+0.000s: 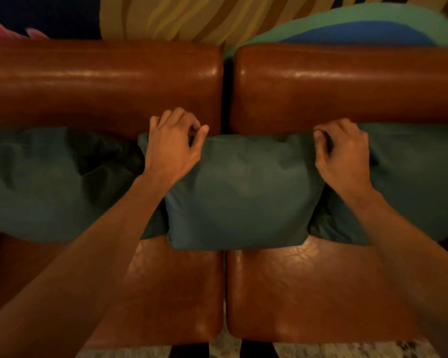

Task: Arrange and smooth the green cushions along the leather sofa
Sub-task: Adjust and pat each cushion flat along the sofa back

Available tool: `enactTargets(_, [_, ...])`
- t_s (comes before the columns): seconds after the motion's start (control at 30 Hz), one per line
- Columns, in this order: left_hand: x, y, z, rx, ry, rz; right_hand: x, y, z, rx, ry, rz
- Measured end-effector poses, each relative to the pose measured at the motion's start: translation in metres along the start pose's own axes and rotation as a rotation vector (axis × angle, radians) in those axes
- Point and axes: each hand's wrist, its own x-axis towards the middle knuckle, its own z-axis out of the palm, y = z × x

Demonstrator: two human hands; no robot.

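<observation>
Three green cushions stand in a row against the backrest of the brown leather sofa (104,81). The middle cushion (241,192) sits over the gap between the two seats, overlapping the left cushion (49,182) and the right cushion (419,177). My left hand (173,146) is at the middle cushion's top left corner, fingers curled over its upper edge with the thumb against them. My right hand (343,153) grips its top right corner, fingers curled down over the edge.
Two leather seat cushions (308,293) lie in front, split by a narrow gap. A striped and coloured wall or fabric (192,16) shows behind the backrest. Patterned floor (225,350) shows at the bottom edge.
</observation>
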Motion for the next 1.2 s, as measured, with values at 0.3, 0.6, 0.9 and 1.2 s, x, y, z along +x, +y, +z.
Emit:
enactTargets(0.3, [0.008,0.022,0.021,0.039,-0.100,0.114,0.001,0.018,0.014,-0.190,0.013,-0.137])
enactTargets(0.6, [0.008,0.025,0.027,0.043,-0.082,0.109,0.014,0.024,0.013,-0.133,-0.144,-0.185])
enactTargets(0.9, [0.032,0.033,0.025,0.095,0.036,0.118,0.030,0.041,-0.013,-0.053,-0.095,-0.096])
enactTargets(1.2, [0.016,0.031,0.028,-0.022,-0.049,0.075,0.025,0.048,-0.009,-0.072,-0.145,-0.072])
